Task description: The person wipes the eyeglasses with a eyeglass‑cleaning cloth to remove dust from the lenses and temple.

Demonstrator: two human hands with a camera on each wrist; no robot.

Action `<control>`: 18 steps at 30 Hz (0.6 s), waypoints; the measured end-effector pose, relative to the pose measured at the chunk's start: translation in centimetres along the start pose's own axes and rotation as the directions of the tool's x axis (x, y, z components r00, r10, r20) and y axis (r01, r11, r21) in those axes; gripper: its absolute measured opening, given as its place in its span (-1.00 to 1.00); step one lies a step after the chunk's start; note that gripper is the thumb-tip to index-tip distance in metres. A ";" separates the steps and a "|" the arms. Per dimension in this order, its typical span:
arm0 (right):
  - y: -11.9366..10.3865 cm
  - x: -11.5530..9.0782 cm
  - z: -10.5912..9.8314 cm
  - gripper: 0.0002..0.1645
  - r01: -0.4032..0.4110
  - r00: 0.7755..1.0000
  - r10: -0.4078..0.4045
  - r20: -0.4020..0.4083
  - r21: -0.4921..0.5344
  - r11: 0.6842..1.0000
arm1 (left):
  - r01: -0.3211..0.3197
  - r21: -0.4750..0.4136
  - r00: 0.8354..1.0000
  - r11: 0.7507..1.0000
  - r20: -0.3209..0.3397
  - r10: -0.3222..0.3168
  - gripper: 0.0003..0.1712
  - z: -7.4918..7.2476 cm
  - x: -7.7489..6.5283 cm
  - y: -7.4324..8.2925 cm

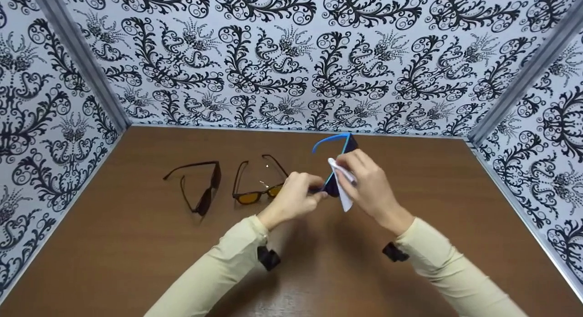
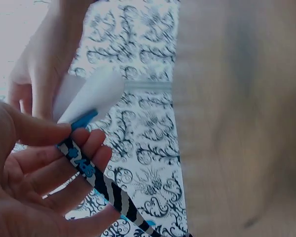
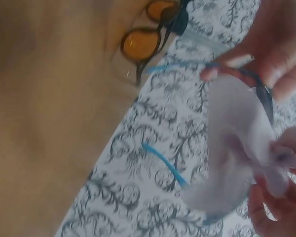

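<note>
My left hand pinches a pair of blue-and-black sunglasses near the hinge of one temple. In the left wrist view that temple carries a black and grey striped pattern with blue lettering. My right hand grips a white cloth, folded over the lenses. The cloth hides much of the frame in the right wrist view, while a blue temple tip sticks out past it. The sunglasses are held up off the table, their other temple pointing away to the left.
Left of my hands, glasses with orange lenses lie on the brown table, temples pointing to the back. Farther left rest dark sunglasses with unfolded temples. Patterned panels stand behind and at both sides of the table.
</note>
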State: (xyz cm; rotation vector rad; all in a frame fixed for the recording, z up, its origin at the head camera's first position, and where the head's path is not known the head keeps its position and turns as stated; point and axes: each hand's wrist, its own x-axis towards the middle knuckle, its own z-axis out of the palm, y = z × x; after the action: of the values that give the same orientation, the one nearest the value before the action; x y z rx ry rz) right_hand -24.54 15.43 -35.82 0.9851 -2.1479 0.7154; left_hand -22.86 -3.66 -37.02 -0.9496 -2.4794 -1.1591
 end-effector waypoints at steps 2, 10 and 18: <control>-0.7 -0.4 0.7 -0.76 0.057 0.998 -0.057 -0.036 0.005 0.998 | 0.019 -0.047 1.000 0.999 -0.014 -0.020 -0.95 -0.3 -0.5 0.2; -1.9 -2.9 1.5 -0.84 0.315 0.947 -0.317 -0.056 -0.047 0.948 | 0.071 -0.177 0.996 0.982 -0.037 -0.079 -0.94 -1.4 -1.6 0.4; -1.2 -2.7 0.4 -0.79 0.124 0.988 -0.128 -0.084 -0.043 0.991 | 0.125 -0.211 0.991 0.969 0.081 -0.110 -0.91 -2.0 -2.6 1.2</control>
State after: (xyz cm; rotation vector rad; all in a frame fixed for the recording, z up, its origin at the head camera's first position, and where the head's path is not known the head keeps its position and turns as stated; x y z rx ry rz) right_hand -22.34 15.65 -37.81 1.0407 -1.9978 0.6420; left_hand -20.24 -5.80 -36.17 -0.9210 -2.5318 -1.4835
